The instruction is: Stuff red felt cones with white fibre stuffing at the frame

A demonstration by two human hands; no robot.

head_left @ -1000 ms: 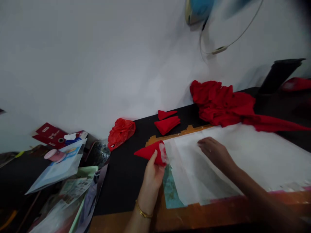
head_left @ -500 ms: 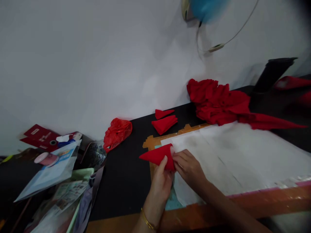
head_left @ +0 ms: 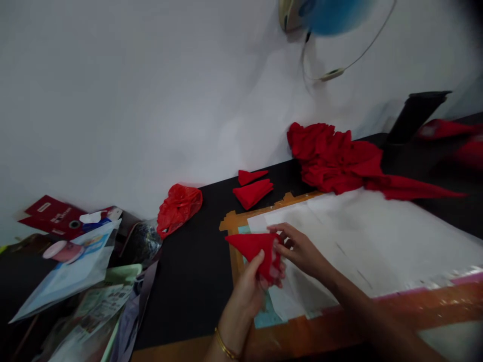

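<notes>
A red fabric cone (head_left: 254,246), its point facing left, is held above the edge of a white sheet. My left hand (head_left: 251,289) grips it from below, thumb on the near side and fingers behind, their tips showing past the wide end. With bent fingers, my right hand (head_left: 296,249) pinches the upper rim of the cone's wide end. Some whitish lining shows at that rim. Beyond the hands, two smaller folded red fabric pieces (head_left: 253,193) lie on the black tabletop near the wall.
A large heap of red fabric (head_left: 335,161) lies at the back right, beside a black upright holder (head_left: 417,115). A white sheet (head_left: 362,241) is taped down. At left are a red plastic bag (head_left: 179,208), a pink spool (head_left: 63,251) and a green bin (head_left: 124,273). A blurred blue fan (head_left: 339,15) hangs above.
The cone has turned and flattened, its wide end now tilting down to the right. My right hand has shifted slightly right and up to the top rim. The view has moved a little.
</notes>
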